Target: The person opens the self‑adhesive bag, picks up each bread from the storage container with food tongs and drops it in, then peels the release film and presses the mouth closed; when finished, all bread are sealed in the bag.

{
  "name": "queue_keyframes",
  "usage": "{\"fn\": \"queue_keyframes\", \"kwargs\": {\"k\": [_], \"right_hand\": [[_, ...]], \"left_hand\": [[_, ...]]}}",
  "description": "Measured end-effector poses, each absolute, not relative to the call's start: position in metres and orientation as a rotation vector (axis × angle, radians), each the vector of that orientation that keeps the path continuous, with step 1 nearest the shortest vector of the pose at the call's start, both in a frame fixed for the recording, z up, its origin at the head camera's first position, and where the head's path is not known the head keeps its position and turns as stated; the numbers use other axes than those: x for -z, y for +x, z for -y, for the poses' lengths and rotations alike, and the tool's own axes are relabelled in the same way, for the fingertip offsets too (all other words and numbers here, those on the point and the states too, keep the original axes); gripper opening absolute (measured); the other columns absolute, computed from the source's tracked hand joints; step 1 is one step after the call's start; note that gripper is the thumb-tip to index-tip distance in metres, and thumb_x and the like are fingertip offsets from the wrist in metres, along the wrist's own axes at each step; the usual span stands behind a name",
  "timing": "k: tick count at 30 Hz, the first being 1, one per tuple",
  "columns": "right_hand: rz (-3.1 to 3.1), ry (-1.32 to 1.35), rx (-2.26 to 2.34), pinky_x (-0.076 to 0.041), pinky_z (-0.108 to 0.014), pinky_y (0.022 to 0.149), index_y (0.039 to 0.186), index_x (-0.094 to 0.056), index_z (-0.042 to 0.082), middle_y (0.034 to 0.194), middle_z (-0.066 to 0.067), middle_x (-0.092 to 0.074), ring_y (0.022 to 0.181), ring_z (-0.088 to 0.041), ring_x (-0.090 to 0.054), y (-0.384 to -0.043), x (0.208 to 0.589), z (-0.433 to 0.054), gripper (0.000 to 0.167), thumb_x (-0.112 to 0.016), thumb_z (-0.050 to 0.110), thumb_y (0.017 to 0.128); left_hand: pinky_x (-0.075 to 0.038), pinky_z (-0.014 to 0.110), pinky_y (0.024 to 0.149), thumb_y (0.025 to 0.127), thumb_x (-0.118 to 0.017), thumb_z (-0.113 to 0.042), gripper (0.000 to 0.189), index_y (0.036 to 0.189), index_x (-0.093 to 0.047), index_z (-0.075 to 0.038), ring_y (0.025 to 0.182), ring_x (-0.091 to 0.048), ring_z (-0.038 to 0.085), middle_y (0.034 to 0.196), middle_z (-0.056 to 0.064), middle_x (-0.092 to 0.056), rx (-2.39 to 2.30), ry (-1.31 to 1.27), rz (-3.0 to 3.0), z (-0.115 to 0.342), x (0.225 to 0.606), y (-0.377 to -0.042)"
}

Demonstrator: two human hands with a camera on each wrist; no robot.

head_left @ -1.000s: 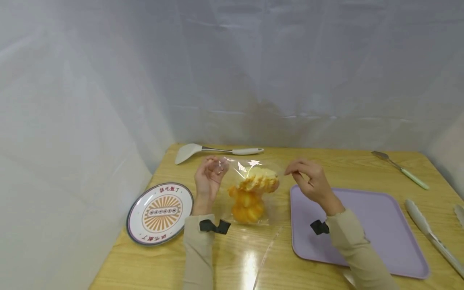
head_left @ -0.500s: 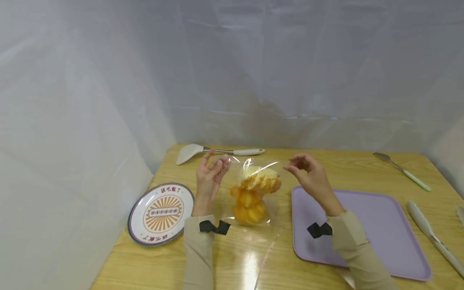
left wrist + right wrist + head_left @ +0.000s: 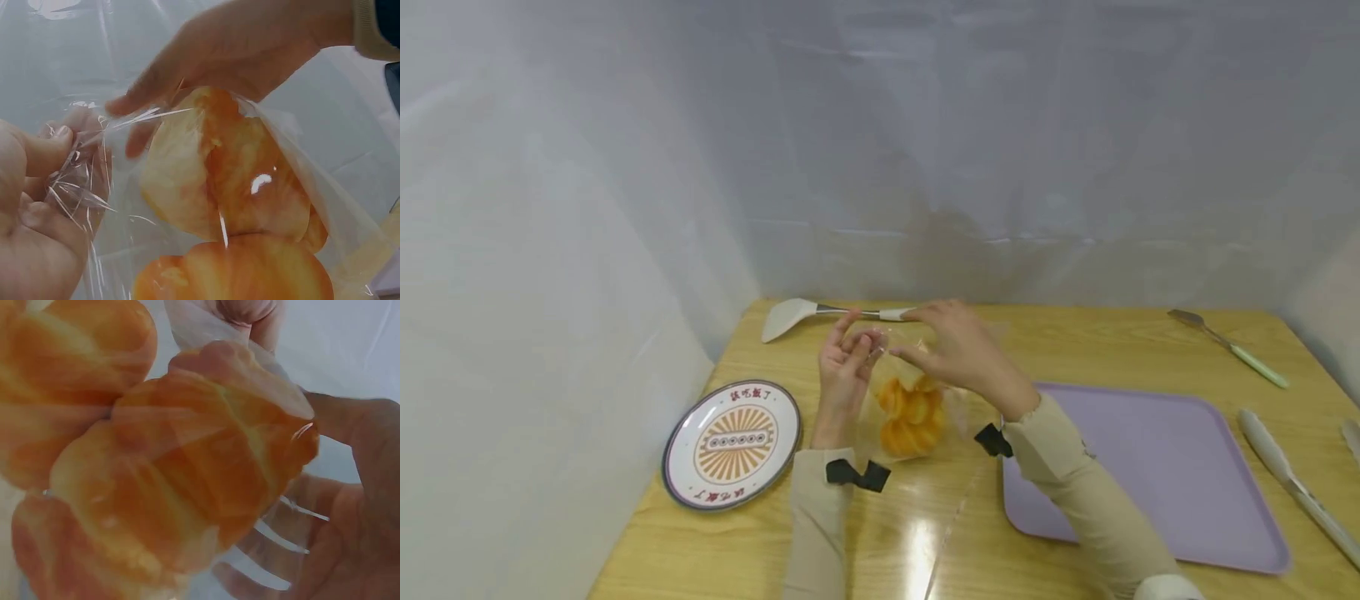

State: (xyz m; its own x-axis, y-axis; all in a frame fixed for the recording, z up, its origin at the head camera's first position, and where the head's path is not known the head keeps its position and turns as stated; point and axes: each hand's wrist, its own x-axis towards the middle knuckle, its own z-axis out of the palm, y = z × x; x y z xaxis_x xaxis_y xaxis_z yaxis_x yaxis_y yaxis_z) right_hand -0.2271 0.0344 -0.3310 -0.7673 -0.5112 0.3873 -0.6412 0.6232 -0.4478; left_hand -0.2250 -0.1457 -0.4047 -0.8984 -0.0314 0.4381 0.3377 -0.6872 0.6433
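A clear plastic bag [image 3: 115,250] with several golden-brown bread rolls [image 3: 912,429] inside hangs in front of me over the table. My left hand [image 3: 844,375] pinches the bag's gathered upper left corner between thumb and fingers. At the top of the bag, my right hand [image 3: 966,354] reaches across toward the left hand, thumb and fingers spread apart. In the left wrist view the right hand [image 3: 231,50] lies partly behind the bag. Through the film in the right wrist view, its fingers [image 3: 325,500] look extended beside a roll [image 3: 187,444].
A patterned white plate [image 3: 733,446] lies at left. At the back rests a white spatula [image 3: 790,318]. A purple tray [image 3: 1150,475] is at right, with tongs [image 3: 1273,467] beside it and a green-handled server [image 3: 1232,346] beyond.
My right hand has moved left from the bag's right corner, across its top toward the left hand. The left hand has shifted slightly right, still pinching the bag.
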Motion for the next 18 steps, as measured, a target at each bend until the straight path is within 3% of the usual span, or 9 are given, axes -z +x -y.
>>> {"fn": "queue_keyframes", "kwargs": {"k": [4, 7, 12, 18], "right_hand": [[2.727, 0.931, -0.879, -0.055, -0.036, 0.076, 0.095, -0.071, 0.006, 0.093, -0.008, -0.073, 0.082, -0.022, -0.066, -0.229, 0.331, -0.025, 0.029, -0.072, 0.035, 0.089], [2.692, 0.91, -0.911, -0.051, -0.029, 0.064, 0.084, -0.069, 0.009, 0.081, -0.004, -0.07, 0.069, -0.015, -0.06, -0.228, 0.333, -0.024, 0.021, -0.074, 0.029, 0.088], [2.717, 0.825, -0.995, -0.048, -0.027, 0.062, 0.087, -0.07, 0.009, 0.083, -0.005, -0.069, 0.068, -0.016, -0.058, -0.225, 0.33, -0.03, 0.018, -0.073, 0.026, 0.089], [2.821, 0.682, -1.125, -0.044, -0.028, 0.063, 0.089, -0.072, 0.007, 0.083, -0.007, -0.067, 0.075, -0.019, -0.057, -0.224, 0.327, -0.056, 0.018, -0.073, 0.025, 0.089]], "left_hand": [[-0.056, 0.02, 0.084, 0.093, -0.063, -0.007, 0.027, 0.118, -0.059, -0.018, 0.09, -0.07, 0.008, 0.095, -0.004, -0.074, 2.618, -0.649, 1.19, 0.145, 0.407, -0.223], [-0.056, 0.02, 0.084, 0.092, -0.067, -0.018, 0.021, 0.112, -0.063, -0.021, 0.091, -0.069, 0.006, 0.097, -0.008, -0.073, 2.534, -0.602, 1.404, 0.143, 0.407, -0.221], [-0.058, 0.021, 0.08, 0.091, -0.067, -0.026, 0.003, 0.09, -0.069, -0.026, 0.081, -0.069, 0.001, 0.087, -0.013, -0.074, 2.363, -0.476, 1.702, 0.135, 0.403, -0.223], [-0.056, 0.019, 0.071, 0.094, -0.061, -0.023, 0.011, 0.083, -0.064, -0.023, 0.071, -0.066, 0.002, 0.079, -0.012, -0.072, 2.326, -0.282, 1.539, 0.136, 0.403, -0.227]]}}
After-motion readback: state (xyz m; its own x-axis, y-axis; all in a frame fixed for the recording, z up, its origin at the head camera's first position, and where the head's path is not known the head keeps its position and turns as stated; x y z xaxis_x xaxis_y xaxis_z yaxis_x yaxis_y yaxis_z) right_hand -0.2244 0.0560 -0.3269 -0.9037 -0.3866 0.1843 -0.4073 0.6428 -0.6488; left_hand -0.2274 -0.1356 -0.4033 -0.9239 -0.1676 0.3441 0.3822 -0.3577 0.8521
